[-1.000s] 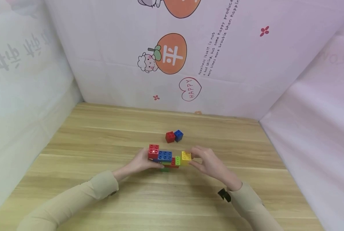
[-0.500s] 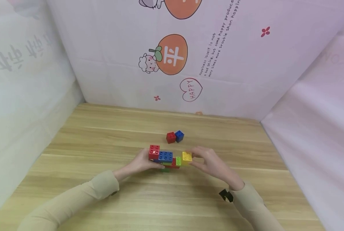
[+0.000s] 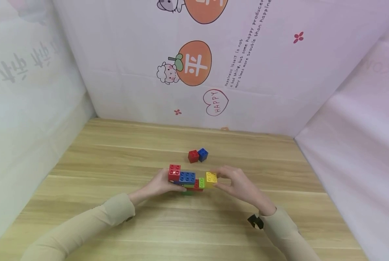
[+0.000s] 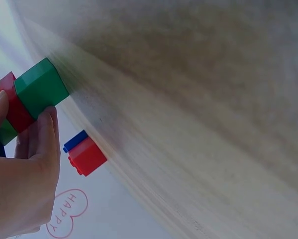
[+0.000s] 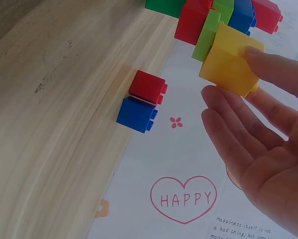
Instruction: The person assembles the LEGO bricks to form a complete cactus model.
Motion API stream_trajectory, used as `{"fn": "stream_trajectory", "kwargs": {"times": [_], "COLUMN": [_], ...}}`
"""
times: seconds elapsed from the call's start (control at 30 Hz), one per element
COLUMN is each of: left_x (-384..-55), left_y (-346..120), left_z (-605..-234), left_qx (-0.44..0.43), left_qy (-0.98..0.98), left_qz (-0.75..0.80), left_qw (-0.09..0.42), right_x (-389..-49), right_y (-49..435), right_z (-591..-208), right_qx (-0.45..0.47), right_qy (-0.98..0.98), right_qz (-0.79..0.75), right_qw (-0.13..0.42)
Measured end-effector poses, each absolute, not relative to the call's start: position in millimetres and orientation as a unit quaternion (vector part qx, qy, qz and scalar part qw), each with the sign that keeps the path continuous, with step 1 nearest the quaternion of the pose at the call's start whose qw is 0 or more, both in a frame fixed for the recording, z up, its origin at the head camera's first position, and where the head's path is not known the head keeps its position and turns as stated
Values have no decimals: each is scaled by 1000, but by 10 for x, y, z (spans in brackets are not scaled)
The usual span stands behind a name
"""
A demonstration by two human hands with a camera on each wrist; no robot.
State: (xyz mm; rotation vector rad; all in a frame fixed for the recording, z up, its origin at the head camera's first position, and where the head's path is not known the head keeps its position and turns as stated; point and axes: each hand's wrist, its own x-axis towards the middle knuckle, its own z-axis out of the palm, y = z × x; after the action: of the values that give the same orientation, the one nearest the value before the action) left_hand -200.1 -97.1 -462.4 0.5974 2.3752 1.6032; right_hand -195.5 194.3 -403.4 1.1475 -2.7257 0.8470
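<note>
In the head view my left hand [image 3: 157, 184] grips a stepped build of toy building bricks. Its red brick [image 3: 174, 172] is topmost at the left, with a blue brick [image 3: 187, 177] beside and below it. Lower down come a lime green brick [image 3: 201, 182] and another red brick, above the dark green brick [image 4: 43, 88] at the bottom. My right hand [image 3: 238, 185] pinches a yellow building brick [image 5: 232, 60] between thumb and fingers at the build's right end. In the right wrist view, the yellow brick overlaps the lime one, studs facing away from the table.
Behind the build, a loose red brick [image 3: 193, 156] and a loose blue brick [image 3: 203, 154] sit side by side on the wooden table [image 3: 132, 232]. Printed white cloth [image 3: 135, 72] walls off the back and both sides.
</note>
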Motion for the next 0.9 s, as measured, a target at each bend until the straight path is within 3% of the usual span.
{"fn": "stream_trajectory", "kwargs": {"times": [0.9], "left_x": [-2002], "left_y": [-984], "left_z": [-4617], "left_qx": [191], "left_qy": [802], "left_qz": [552], "left_qw": [129], "right_x": [-1958], "right_y": [1940], "right_z": [-4070], "right_qx": [374], "right_qy": [-882], "right_qz": [283], "right_qw": [39]}}
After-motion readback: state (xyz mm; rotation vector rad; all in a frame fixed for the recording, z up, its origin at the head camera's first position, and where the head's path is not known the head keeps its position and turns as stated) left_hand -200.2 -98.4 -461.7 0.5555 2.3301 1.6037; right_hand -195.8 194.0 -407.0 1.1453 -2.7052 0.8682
